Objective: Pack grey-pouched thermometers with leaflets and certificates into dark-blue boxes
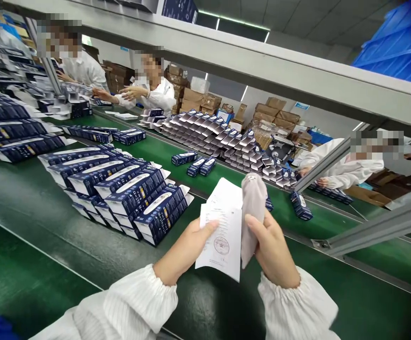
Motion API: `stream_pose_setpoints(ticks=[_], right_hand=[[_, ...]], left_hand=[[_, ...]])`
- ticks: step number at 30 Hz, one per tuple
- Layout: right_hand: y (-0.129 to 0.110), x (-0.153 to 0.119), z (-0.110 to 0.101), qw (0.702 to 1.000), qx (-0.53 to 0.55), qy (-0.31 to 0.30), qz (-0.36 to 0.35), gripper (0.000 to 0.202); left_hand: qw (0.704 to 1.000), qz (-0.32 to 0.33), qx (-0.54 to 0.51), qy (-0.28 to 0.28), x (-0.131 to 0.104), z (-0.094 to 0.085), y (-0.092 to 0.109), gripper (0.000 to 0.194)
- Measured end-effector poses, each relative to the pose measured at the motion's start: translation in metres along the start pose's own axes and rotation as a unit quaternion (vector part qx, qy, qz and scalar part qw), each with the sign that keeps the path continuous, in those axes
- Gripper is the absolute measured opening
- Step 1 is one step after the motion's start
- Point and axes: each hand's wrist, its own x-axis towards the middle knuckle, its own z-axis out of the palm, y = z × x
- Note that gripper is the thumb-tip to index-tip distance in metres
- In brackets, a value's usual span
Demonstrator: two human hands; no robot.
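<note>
My left hand pinches a white printed leaflet with a round red stamp, thumb on its front. Another white sheet shows behind its top edge. Close beside the papers, my right hand grips a long greyish soft pouch, held upright with the thumb across it. What lies inside the pouch is hidden. Both hands are above the green work surface. Left of my left hand stands a stack of dark blue and white cartons, several with end flaps sticking out.
A green conveyor belt runs beyond my bench, carrying a few small blue cartons. Many open cartons are piled on its far side. A metal beam crosses overhead, with a slanted post at right. Co-workers in white work opposite.
</note>
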Motion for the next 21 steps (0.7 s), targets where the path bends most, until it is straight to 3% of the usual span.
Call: stream_pose_setpoints(ticks=[2,4,8,10,15,18,21], right_hand=[[0.001,-0.004,0.007,0.995,-0.089,0.019,-0.034,0.047],[0.009,-0.008,0.017,0.982,-0.177,-0.003,-0.068,0.049],[0.037,-0.014,0.041,0.948,-0.297,-0.009,-0.117,0.057],[0.048,-0.017,0.046,0.927,-0.351,-0.001,-0.135,0.059],[0.051,-0.023,0.027,0.879,-0.434,-0.041,-0.193,0.055],[0.049,-0.026,0.013,0.890,-0.431,-0.013,-0.149,0.061],[0.052,-0.032,0.015,0.909,-0.404,-0.014,-0.101,0.068]], left_hand=[[0.997,0.032,0.009,0.064,-0.002,-0.004,-0.003,0.039],[0.993,0.061,-0.027,0.097,-0.002,-0.003,-0.007,0.039],[0.982,0.089,-0.156,0.049,-0.002,0.009,-0.014,0.044],[0.983,0.089,-0.157,0.027,-0.004,0.014,-0.016,0.043],[0.990,0.077,-0.112,0.045,-0.010,0.015,-0.015,0.054],[0.992,0.055,-0.102,0.042,-0.010,0.013,-0.013,0.057],[0.994,0.066,-0.059,0.060,-0.010,0.013,-0.013,0.058]])
